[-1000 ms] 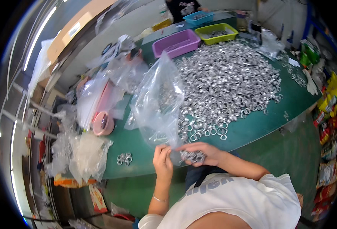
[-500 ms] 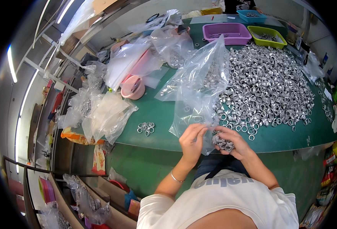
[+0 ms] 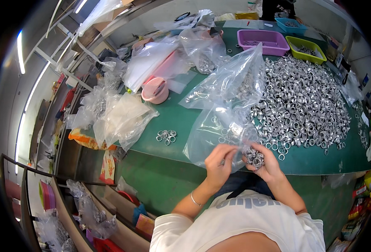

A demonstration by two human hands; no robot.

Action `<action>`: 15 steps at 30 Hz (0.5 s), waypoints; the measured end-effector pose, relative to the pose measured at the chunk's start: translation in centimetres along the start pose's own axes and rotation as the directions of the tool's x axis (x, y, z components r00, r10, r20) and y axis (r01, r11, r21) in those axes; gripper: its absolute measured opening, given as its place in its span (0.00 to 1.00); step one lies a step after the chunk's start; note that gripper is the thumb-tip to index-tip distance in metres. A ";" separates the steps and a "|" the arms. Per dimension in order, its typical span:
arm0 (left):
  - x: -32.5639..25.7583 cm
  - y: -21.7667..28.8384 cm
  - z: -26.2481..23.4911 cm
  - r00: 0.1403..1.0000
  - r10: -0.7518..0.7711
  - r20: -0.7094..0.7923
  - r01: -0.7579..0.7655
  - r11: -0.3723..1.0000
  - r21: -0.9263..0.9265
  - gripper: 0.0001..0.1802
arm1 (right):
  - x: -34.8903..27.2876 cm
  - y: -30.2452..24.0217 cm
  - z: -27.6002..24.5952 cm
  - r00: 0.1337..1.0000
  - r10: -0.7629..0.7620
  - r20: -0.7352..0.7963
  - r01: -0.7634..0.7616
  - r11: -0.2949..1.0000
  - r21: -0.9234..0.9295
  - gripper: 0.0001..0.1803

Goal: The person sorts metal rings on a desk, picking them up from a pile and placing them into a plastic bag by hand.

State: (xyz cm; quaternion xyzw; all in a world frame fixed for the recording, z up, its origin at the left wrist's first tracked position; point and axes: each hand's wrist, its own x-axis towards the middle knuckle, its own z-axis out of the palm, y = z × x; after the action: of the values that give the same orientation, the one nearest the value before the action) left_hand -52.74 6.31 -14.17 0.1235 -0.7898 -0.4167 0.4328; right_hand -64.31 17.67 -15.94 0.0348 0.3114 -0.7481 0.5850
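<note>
At the table's front edge, my left hand (image 3: 220, 165) pinches the rim of a clear plastic bag (image 3: 202, 136) between thumb and fingers. The bag lies spread on the green table, and a few rings show through its film. My right hand (image 3: 270, 164) is closed round a handful of silver metal rings (image 3: 255, 158), right beside the bag's edge. A large heap of metal rings (image 3: 303, 105) covers the table beyond and to the right. A small group of rings (image 3: 166, 136) lies apart on the left.
Purple (image 3: 263, 37), green (image 3: 306, 46) and blue (image 3: 290, 23) bins stand at the back. A pink tub (image 3: 155, 90) is left of the bag, near stacked plastic sheets (image 3: 149, 63) and crumpled bags (image 3: 120, 119). Another clear bag (image 3: 235, 80) leans against the heap.
The bag by my left hand has spread wider and fuller toward the left. My right hand still holds its rings. The whole view has shifted slightly.
</note>
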 end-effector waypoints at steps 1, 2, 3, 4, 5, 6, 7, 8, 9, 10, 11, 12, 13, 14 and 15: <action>0.0 0.4 0.0 0.998 -0.007 0.055 0.010 0.998 -0.063 0.08 | -0.2 -0.1 0.8 0.999 0.005 -0.039 -0.005 1.000 -0.004 0.15; 0.1 0.8 0.0 0.994 -0.010 0.109 0.024 0.992 -0.125 0.08 | 0.2 -0.1 0.8 0.997 0.075 0.024 -0.076 0.997 0.026 0.13; 0.2 1.1 0.2 0.988 -0.002 0.154 0.031 0.982 -0.184 0.07 | 0.7 -0.1 0.7 0.986 0.141 0.088 -0.146 0.988 0.054 0.12; 0.4 1.3 0.1 0.988 -0.008 0.154 0.039 0.979 -0.199 0.07 | 1.3 0.1 0.5 0.967 0.205 0.153 -0.219 0.973 0.077 0.12; 0.7 1.5 -0.1 0.988 -0.015 0.154 0.047 0.976 -0.212 0.07 | 1.9 0.4 0.3 0.963 0.251 0.103 -0.260 0.961 0.093 0.12; 1.0 1.5 -0.2 0.989 -0.017 0.148 0.050 0.973 -0.225 0.07 | 2.2 0.6 0.7 0.965 0.248 0.089 -0.257 0.961 0.104 0.12; 1.3 0.9 -0.4 0.990 0.024 0.138 0.010 0.971 -0.241 0.07 | 2.4 1.1 1.2 0.966 0.247 0.075 -0.254 0.960 0.114 0.12; 1.3 0.9 -0.6 0.987 0.013 0.158 0.027 0.970 -0.243 0.07 | 2.5 1.4 1.6 0.967 0.247 0.062 -0.252 0.960 0.123 0.12; 1.4 0.9 -0.6 0.984 0.005 0.175 0.040 0.967 -0.252 0.07 | 2.2 1.2 1.9 0.951 0.286 0.114 -0.295 0.953 0.071 0.13; 1.5 0.8 -0.7 0.981 -0.003 0.192 0.054 0.964 -0.260 0.07 | 2.8 1.1 1.5 0.933 0.323 0.155 -0.324 0.946 -0.024 0.14; 1.7 0.8 -0.7 0.977 0.039 0.208 0.024 0.955 -0.294 0.07 | 4.2 1.2 0.6 0.911 0.364 0.193 -0.347 0.930 -0.120 0.14; 2.0 0.7 -0.3 0.970 0.085 0.230 -0.003 0.942 -0.335 0.08 | 5.6 1.2 -0.9 0.889 0.401 0.220 -0.359 0.910 -0.210 0.14; 2.1 0.6 -0.1 0.961 0.129 0.244 -0.029 0.927 -0.374 0.08 | 6.2 1.4 -1.0 0.900 0.333 0.280 -0.287 0.938 -0.193 0.15; 2.1 0.6 0.0 0.958 0.114 0.264 0.000 0.918 -0.396 0.08 | 6.4 1.0 -1.0 0.913 0.315 0.260 -0.255 0.936 -0.242 0.15; 1.8 0.4 -0.3 0.958 0.091 0.274 0.028 0.915 -0.402 0.08 | 5.4 0.3 2.9 0.916 0.314 0.250 -0.236 0.925 -0.298 0.15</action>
State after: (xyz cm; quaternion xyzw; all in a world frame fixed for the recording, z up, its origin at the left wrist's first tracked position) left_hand -53.55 5.41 -12.68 -0.0425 -0.7434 -0.5764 0.3366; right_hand -64.84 11.58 -16.03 -0.1100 0.3089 -0.6067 0.7241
